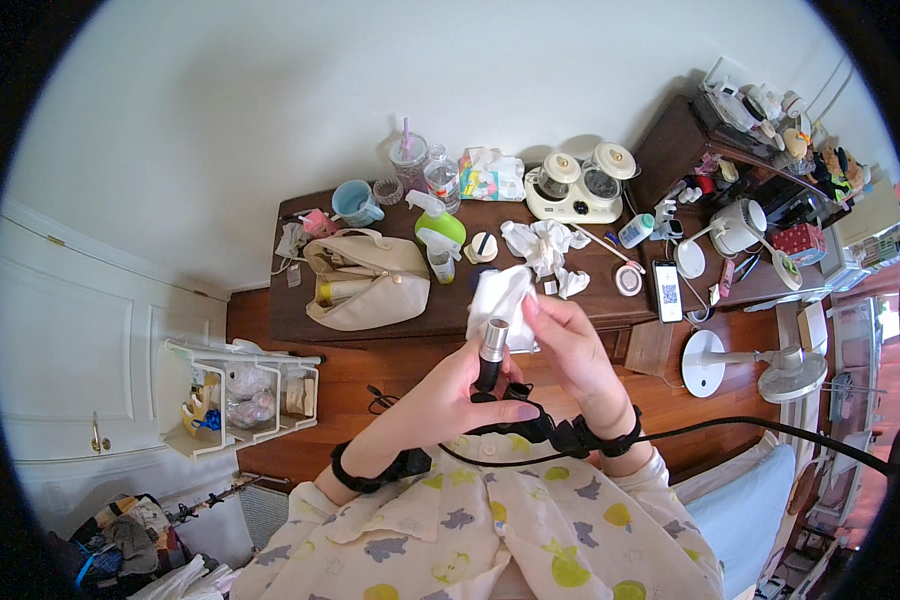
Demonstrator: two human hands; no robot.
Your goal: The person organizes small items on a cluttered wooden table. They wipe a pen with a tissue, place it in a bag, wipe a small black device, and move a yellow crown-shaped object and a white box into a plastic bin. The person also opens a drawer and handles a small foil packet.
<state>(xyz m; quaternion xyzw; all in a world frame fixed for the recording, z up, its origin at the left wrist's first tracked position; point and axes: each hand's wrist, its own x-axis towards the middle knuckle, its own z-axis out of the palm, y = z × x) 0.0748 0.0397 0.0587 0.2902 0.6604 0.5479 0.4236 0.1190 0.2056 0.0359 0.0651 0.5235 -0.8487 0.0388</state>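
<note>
My left hand [454, 394] grips a small black tube with a silver metal upper part [495, 341], possibly a lipstick, held upright with its end facing up. A folded white tissue [497, 294] is pinched between the thumb and fingers of my right hand [570, 337]. It sits just beyond the tube, close to its silver end. Both hands are in front of the near edge of a dark wooden desk [598, 306]. Black straps circle both wrists.
Beyond my hands lie crumpled tissues [544, 244], a round compact [628, 280] and spray bottles [439, 225]. A cream bag [367, 281] stands open at left; a phone [667, 291] lies at right. A black cable [720, 422] runs rightward past my right wrist.
</note>
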